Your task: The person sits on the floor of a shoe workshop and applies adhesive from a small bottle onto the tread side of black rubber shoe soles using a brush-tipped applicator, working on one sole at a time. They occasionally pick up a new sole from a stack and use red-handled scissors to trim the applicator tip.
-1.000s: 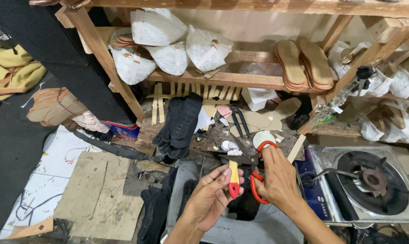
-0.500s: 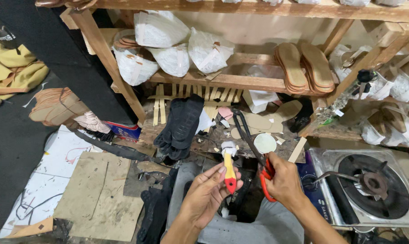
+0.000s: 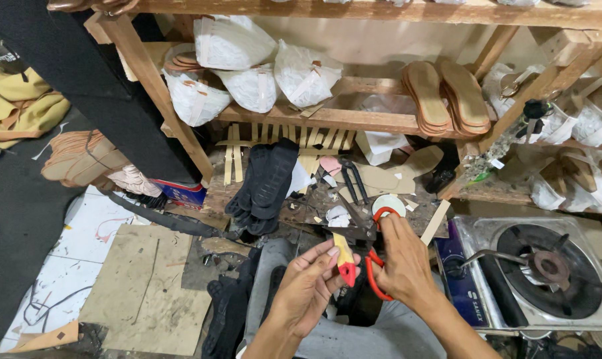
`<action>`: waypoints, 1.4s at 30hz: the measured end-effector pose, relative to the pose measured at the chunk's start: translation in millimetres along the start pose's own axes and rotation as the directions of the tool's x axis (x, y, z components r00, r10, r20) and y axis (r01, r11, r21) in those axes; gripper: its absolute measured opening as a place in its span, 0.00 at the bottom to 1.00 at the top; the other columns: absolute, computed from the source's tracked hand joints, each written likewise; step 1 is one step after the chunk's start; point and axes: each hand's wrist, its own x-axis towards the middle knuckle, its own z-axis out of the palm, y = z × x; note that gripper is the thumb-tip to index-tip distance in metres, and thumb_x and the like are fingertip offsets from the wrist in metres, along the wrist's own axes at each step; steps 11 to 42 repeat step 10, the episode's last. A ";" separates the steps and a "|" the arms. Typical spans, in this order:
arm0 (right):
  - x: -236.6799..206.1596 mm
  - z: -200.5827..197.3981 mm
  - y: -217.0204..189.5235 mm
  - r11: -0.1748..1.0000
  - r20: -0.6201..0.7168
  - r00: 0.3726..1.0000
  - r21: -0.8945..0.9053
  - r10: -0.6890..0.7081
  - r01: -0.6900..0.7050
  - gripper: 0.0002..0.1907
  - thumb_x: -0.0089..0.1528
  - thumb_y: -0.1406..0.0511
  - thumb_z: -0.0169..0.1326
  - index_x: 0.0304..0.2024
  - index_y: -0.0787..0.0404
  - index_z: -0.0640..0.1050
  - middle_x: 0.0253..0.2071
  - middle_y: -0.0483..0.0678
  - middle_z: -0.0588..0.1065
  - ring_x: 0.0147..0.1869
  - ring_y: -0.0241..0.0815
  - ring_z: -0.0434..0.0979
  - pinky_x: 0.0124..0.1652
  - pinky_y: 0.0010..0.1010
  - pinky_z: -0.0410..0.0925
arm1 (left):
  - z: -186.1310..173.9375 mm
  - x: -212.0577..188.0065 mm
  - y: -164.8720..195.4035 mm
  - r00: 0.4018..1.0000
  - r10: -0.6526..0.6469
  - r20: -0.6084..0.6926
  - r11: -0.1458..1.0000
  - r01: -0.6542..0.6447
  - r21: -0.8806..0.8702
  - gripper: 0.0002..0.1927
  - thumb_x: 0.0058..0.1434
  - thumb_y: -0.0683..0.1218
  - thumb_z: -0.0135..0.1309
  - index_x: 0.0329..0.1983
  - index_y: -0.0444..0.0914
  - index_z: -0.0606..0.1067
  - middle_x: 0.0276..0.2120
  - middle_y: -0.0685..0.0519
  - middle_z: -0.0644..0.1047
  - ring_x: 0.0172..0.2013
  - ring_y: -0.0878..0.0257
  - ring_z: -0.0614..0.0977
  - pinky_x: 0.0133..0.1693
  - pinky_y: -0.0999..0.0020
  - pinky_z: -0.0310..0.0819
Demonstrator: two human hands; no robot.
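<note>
Since a second ago my right hand (image 3: 407,262) has turned the red-handled scissors (image 3: 374,259) so the blades point toward the small yellow-and-red strip (image 3: 344,259), and the left hand (image 3: 311,286) has lifted that strip closer to them. My left hand is pinched shut on the strip, thumb and fingertips clamped near its upper end, its red tip hanging down. My right hand is closed through the scissor loops; the blades look nearly together, just above the strip. Both sit over my lap, just in front of the cluttered bench (image 3: 314,199), where black soles (image 3: 267,179) and a roll of white tape (image 3: 388,203) lie. A gas stove (image 3: 547,266) stands to the right. My judgement: the strip is small and held by one end, so it could twist as the blades bite and cut crooked, and my left fingertips sit close to the edges, so a slip could nick them
</note>
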 end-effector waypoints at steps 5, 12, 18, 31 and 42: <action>-3.9 5.3 -4.3 1.000 -0.014 1.000 0.030 -0.010 0.010 0.33 0.41 0.66 0.65 0.47 0.68 0.68 0.42 0.59 0.70 0.48 0.64 0.70 0.42 0.48 0.66 | -5.2 2.1 -5.1 0.999 -0.022 -0.027 1.000 0.021 -0.008 0.15 0.66 0.39 0.52 0.55 0.29 0.74 0.43 0.44 0.82 0.42 0.57 0.86 0.43 0.62 0.84; -2.8 8.2 -3.4 1.000 -0.006 1.000 -0.009 0.004 -0.004 0.33 0.42 0.65 0.66 0.47 0.67 0.68 0.43 0.58 0.70 0.50 0.63 0.70 0.45 0.47 0.66 | -10.7 4.3 -6.8 1.000 -0.003 -0.012 0.999 0.003 0.047 0.14 0.68 0.39 0.54 0.55 0.29 0.74 0.42 0.47 0.82 0.40 0.61 0.85 0.41 0.65 0.84; -2.8 8.2 -3.4 1.000 -0.006 1.000 -0.009 0.004 -0.004 0.33 0.42 0.65 0.66 0.47 0.67 0.68 0.43 0.58 0.70 0.50 0.63 0.70 0.45 0.47 0.66 | -10.7 4.3 -6.8 1.000 -0.003 -0.012 0.999 0.003 0.047 0.14 0.68 0.39 0.54 0.55 0.29 0.74 0.42 0.47 0.82 0.40 0.61 0.85 0.41 0.65 0.84; -2.8 8.2 -3.4 1.000 -0.006 1.000 -0.009 0.004 -0.004 0.33 0.42 0.65 0.66 0.47 0.67 0.68 0.43 0.58 0.70 0.50 0.63 0.70 0.45 0.47 0.66 | -10.7 4.3 -6.8 1.000 -0.003 -0.012 0.999 0.003 0.047 0.14 0.68 0.39 0.54 0.55 0.29 0.74 0.42 0.47 0.82 0.40 0.61 0.85 0.41 0.65 0.84; -2.8 8.2 -3.4 1.000 -0.006 1.000 -0.009 0.004 -0.004 0.33 0.42 0.65 0.66 0.47 0.67 0.68 0.43 0.58 0.70 0.50 0.63 0.70 0.45 0.47 0.66 | -10.7 4.3 -6.8 1.000 -0.003 -0.012 0.999 0.003 0.047 0.14 0.68 0.39 0.54 0.55 0.29 0.74 0.42 0.47 0.82 0.40 0.61 0.85 0.41 0.65 0.84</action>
